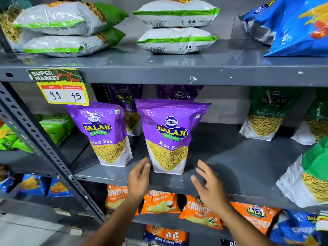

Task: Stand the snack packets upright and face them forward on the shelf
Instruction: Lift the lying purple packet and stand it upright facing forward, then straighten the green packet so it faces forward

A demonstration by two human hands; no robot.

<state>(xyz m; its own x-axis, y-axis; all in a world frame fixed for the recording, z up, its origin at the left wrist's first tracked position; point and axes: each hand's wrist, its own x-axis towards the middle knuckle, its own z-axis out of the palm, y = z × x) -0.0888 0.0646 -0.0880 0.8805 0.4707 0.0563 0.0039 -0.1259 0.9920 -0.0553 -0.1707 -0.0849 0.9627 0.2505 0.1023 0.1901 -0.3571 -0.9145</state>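
Two purple Aloo Sev packets stand upright facing forward on the grey middle shelf [239,167]: one at the left [104,132], one in the middle [168,135]. Two more purple packets [127,103] stand behind them. My left hand [139,178] is open just left of the middle packet's base, close to it but holding nothing. My right hand [211,185] is open to the right of that packet, apart from it. Green Ratlami Sev packets [268,114] stand at the right. White and green packets [175,25] lie flat in stacks on the top shelf.
A price tag [62,87] hangs from the top shelf's front edge. A slotted upright post [44,150] slants at the left. Orange Crunchex packets [159,203] fill the shelf below. A blue bag [298,27] sits at top right. Bare shelf lies between the purple and green packets.
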